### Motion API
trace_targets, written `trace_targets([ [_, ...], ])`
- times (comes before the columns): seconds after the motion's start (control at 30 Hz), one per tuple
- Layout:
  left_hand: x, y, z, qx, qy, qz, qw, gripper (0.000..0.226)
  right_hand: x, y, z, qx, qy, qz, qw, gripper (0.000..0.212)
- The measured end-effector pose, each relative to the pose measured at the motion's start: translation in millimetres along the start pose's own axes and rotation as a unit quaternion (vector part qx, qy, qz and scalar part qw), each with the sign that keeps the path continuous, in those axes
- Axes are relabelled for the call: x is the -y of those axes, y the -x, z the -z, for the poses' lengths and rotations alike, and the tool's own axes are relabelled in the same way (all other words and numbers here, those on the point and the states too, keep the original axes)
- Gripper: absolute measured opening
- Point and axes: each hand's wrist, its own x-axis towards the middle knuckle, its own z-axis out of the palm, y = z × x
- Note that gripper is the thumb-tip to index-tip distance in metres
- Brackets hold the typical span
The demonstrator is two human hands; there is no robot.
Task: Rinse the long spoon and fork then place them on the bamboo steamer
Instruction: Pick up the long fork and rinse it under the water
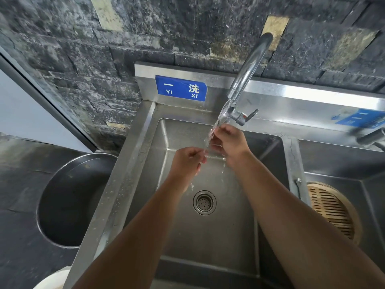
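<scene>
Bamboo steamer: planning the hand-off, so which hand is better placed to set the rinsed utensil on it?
Probably the right hand. The bamboo steamer lies in the basin on that side, past the divider; the left hand would have to cross over the right forearm.

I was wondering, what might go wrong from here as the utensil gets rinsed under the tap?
1. Both hands pinch a thin wet utensil in the stream; it could slip and drop toward the drain.
2. The steamer sits in the next basin, past a divider; the utensil might knock it on the way over.
3. Water could splash onto the sink rim.
</scene>
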Motion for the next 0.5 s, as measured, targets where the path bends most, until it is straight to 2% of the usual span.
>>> trace_targets([
  [0.17, 2.2, 4.1, 7.9, 0.024, 0.003, -0.026, 0.999, 0.018, 25.4, -9.4, 5.3, -0.014, -0.024, 0.001, 1.0, 0.021],
  [0.5, 6.1, 2.9, 9.4, 0.015, -0.002, -0.04, 0.999, 0.024, 37.6, -8.5, 8.9, -0.037, -0.07, 0.041, 0.996, 0.028],
])
